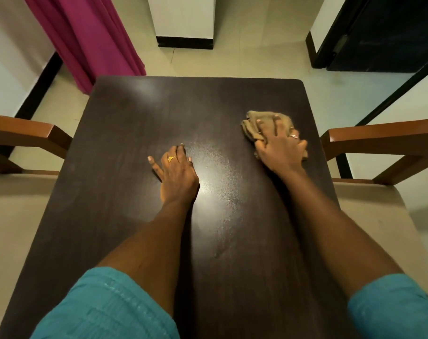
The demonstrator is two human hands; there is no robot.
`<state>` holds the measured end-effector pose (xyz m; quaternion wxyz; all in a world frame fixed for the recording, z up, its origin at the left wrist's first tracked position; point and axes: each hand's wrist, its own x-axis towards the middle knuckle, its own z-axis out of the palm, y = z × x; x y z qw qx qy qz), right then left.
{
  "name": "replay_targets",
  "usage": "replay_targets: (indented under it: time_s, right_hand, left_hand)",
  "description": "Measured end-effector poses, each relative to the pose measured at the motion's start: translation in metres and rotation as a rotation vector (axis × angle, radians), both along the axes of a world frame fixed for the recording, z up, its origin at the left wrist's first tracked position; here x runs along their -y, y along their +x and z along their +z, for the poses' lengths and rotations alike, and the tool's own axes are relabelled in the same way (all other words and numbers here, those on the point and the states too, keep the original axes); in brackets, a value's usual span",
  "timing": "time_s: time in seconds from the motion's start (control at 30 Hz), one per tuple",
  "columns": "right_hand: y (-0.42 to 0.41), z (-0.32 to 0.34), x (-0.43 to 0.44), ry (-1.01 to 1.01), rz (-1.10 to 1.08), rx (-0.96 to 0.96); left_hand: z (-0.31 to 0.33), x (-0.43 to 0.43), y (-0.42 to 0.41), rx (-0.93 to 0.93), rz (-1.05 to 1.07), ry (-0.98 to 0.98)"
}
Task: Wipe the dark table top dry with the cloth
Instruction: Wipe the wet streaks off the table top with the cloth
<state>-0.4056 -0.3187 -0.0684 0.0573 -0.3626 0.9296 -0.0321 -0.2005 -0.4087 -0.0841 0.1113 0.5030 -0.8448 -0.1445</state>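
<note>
A dark brown table top [124,133] fills the middle of the head view. A crumpled tan cloth [253,124] lies near its right edge, towards the far side. My right hand [279,145] presses down on the cloth with fingers spread over it and gripping its folds. My left hand [177,172] rests flat on the table near the centre, fingers apart, holding nothing. A shiny streaked patch [218,182] glints on the surface between my hands.
Wooden-armed chairs with beige seats stand on the left [24,133] and right [379,140] of the table. A magenta curtain [85,37] hangs at the far left. A white pillar [183,18] and a dark door [384,33] stand beyond on tiled floor.
</note>
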Motion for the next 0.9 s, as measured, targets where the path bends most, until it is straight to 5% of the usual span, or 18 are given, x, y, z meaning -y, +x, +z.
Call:
replay_targets:
  time_s: [0.43,0.9]
  right_hand:
    - [-0.090,0.015,0.078,-0.018,-0.221,0.163]
    - [-0.014,0.035,0.130,0.005,-0.309,0.214]
  left_hand:
    - [0.003,0.002,-0.003,0.020,-0.009,-0.020]
    - [0.002,0.007,0.006,-0.105,-0.093,0.082]
